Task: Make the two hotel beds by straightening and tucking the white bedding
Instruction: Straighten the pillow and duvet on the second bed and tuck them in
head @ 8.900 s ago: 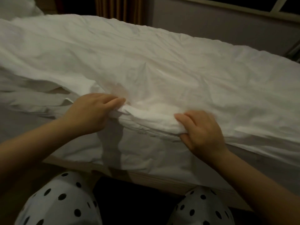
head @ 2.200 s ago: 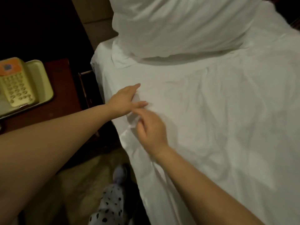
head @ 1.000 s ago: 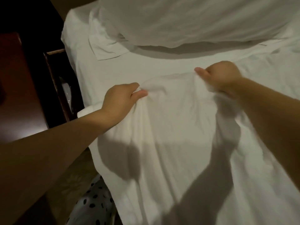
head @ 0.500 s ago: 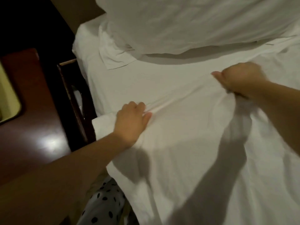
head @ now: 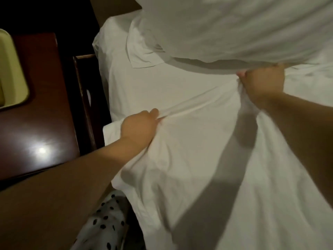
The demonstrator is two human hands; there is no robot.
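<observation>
A white top sheet (head: 194,159) covers the near part of the bed, its upper edge stretched taut in a ridge between my hands. My left hand (head: 139,126) grips that edge near the bed's left side. My right hand (head: 261,83) grips the same edge farther up, just below the big white pillow (head: 234,27). The fitted bottom sheet (head: 162,83) lies bare between the top sheet's edge and the pillow. A loose pillowcase flap (head: 142,56) sticks out at the pillow's left corner.
A dark red wooden nightstand (head: 41,98) stands left of the bed, with a pale yellow tray (head: 10,69) on it. A narrow dark gap with a wooden frame (head: 84,98) separates nightstand and mattress. My polka-dot trouser leg (head: 106,224) shows at the bottom.
Both hands have kept their grip on the sheet's edge. My right hand has carried it up against the pillow, and the edge now runs tight between the hands.
</observation>
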